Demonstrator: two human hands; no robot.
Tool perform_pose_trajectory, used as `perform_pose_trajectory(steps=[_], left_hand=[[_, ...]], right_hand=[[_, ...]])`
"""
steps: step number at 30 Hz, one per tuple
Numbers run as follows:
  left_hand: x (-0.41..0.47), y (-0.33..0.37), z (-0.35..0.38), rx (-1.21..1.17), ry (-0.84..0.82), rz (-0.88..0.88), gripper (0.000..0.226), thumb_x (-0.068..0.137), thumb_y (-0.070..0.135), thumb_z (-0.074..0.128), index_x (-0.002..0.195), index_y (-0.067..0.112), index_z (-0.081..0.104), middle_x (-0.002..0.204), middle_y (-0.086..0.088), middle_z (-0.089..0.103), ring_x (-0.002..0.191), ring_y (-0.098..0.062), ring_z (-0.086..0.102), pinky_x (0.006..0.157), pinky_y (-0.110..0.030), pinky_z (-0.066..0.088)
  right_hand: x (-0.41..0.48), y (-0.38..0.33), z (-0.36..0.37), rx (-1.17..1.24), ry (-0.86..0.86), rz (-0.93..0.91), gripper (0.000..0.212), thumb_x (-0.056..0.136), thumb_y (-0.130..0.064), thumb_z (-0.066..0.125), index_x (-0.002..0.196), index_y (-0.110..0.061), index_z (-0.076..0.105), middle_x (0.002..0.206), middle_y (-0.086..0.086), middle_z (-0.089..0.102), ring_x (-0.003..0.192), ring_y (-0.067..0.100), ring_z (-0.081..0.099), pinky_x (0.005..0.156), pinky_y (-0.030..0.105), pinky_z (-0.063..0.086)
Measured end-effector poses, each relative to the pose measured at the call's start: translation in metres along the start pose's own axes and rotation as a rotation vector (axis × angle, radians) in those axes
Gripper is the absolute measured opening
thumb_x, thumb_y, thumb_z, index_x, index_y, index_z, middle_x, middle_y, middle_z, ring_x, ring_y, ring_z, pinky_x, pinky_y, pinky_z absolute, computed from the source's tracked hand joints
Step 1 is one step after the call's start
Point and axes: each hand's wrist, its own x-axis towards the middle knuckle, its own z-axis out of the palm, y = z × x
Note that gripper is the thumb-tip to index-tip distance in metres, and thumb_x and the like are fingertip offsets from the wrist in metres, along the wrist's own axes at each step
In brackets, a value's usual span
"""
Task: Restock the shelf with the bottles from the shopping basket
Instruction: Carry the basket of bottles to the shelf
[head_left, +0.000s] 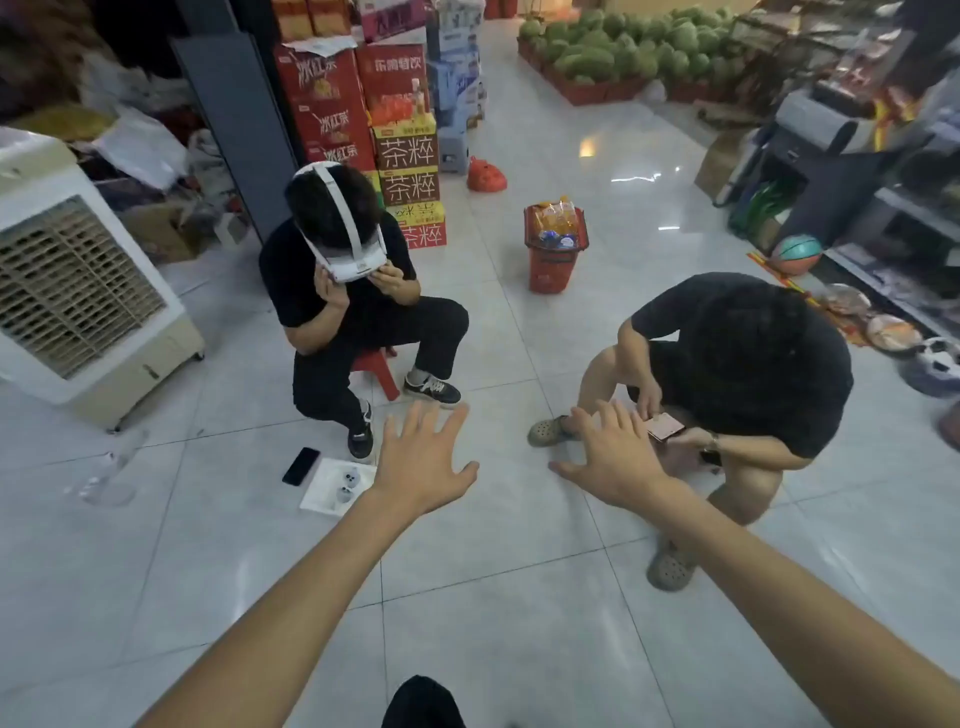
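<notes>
A red shopping basket (551, 265) stands on the tiled floor in the middle distance, filled with bottles (556, 223) with orange contents and blue caps. Both my arms are stretched out in front of me, well short of the basket. My left hand (423, 460) is spread, fingers straight, holding nothing. My right hand (613, 457) is likewise spread and empty. Store shelves (883, 208) run along the right edge.
A person wearing a white headset (343, 244) sits on a red stool at left. Another person crouches at right with a phone (665, 426). Stacked drink cartons (410, 171), an air cooler (78, 280), watermelons (623, 47), a phone (301, 466) and tray (337, 486) lie around.
</notes>
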Motion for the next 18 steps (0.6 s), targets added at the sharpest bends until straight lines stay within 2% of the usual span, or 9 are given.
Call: perform_pose_trajectory(steps=[6,12,18], left_hand=[[0.13,-0.032,-0.007,0.006,0.028,0.053,0.083,0.087,0.067,0.04,0.159,0.033,0.017,0.16,-0.009,0.03,0.151,-0.032,0.02,0.118,-0.056,0.023],[0.262,-0.074,-0.013,-0.038,-0.021,0.102,0.083,0.091,0.066,0.044,0.161,0.034,0.011,0.164,-0.01,0.024,0.154,-0.035,0.013,0.122,-0.059,0.015],[0.395,-0.103,-0.042,-0.051,-0.067,0.192,0.081,0.094,0.062,0.044,0.161,0.031,0.009,0.166,-0.012,0.02,0.155,-0.037,0.01,0.123,-0.06,0.011]], right_hand=[[0.122,-0.003,-0.017,0.043,-0.05,0.051,0.088,0.089,-0.071,0.05,0.157,-0.022,0.023,0.16,0.016,0.023,0.153,0.039,0.006,0.124,0.05,0.007],[0.244,-0.006,-0.037,0.024,-0.076,0.131,0.087,0.09,-0.069,0.051,0.157,-0.022,0.022,0.162,0.016,0.02,0.153,0.038,0.006,0.124,0.049,0.005],[0.367,-0.002,-0.065,-0.029,-0.05,0.221,0.089,0.087,-0.076,0.046,0.157,-0.025,0.025,0.159,0.012,0.029,0.152,0.036,0.013,0.123,0.05,0.008]])
